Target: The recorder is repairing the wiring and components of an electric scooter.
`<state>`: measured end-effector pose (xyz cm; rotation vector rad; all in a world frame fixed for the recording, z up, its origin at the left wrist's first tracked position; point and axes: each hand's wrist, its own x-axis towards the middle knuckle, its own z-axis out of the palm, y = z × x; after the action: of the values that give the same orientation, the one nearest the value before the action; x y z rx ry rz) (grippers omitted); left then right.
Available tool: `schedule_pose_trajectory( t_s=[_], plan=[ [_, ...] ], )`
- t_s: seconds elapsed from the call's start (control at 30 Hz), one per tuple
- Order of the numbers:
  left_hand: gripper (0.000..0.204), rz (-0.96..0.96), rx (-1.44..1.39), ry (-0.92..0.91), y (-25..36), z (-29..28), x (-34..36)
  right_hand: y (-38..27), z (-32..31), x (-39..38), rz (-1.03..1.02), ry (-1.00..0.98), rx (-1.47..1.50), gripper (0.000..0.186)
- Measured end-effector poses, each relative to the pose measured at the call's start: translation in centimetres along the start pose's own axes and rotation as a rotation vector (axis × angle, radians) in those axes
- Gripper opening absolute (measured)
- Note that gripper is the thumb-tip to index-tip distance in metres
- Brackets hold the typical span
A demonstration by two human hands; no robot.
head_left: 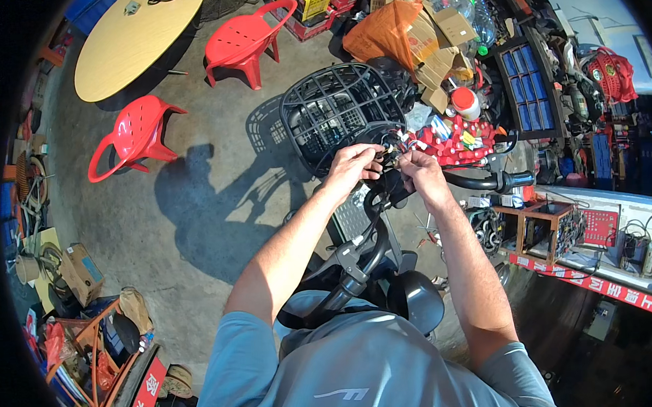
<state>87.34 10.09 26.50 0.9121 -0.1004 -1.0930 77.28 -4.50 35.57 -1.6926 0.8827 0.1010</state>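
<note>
Both arms reach forward over an electric bike, toward loose wires (392,142) with small connectors at its front, just behind the black basket (335,103). My left hand (353,167) is closed, its thumb and fingers pinching at the left side of the wires. On the other side my right hand (422,175) is closed too, fingertips pinched on a thin wire end. The exact pieces between the fingertips are too small to make out. The black handlebar (461,182) runs out to the right beside my right hand, ending in a grip.
Two red plastic chairs (139,136) and a round wooden table (133,37) stand at the far left. Cardboard boxes (436,58), an orange bag (383,35) and a white jar with a red lid (465,102) crowd beyond the bike. A cluttered workbench (602,263) lies right.
</note>
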Motion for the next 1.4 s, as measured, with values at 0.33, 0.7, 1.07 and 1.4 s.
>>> schedule_pose_trajectory(
  t_s=[0.33,0.7,1.07,1.4],
  plan=[
    [0.027,-0.015,0.014,0.031,-0.5,0.1,0.3,-0.5,0.5,-0.2,0.049,-0.010,-0.058,0.013],
    [0.020,-0.003,0.043,0.104,-0.8,0.8,0.5,-0.3,2.0,-1.1,-0.220,0.191,-0.676,0.015],
    [0.018,0.000,0.079,0.102,-0.9,1.0,0.6,-0.4,2.0,-0.7,-0.209,0.203,-0.752,0.016],
    [0.017,0.009,0.116,0.133,-1.1,1.1,0.7,-0.6,1.9,-0.3,-0.216,0.175,-0.775,0.015]
  ],
)
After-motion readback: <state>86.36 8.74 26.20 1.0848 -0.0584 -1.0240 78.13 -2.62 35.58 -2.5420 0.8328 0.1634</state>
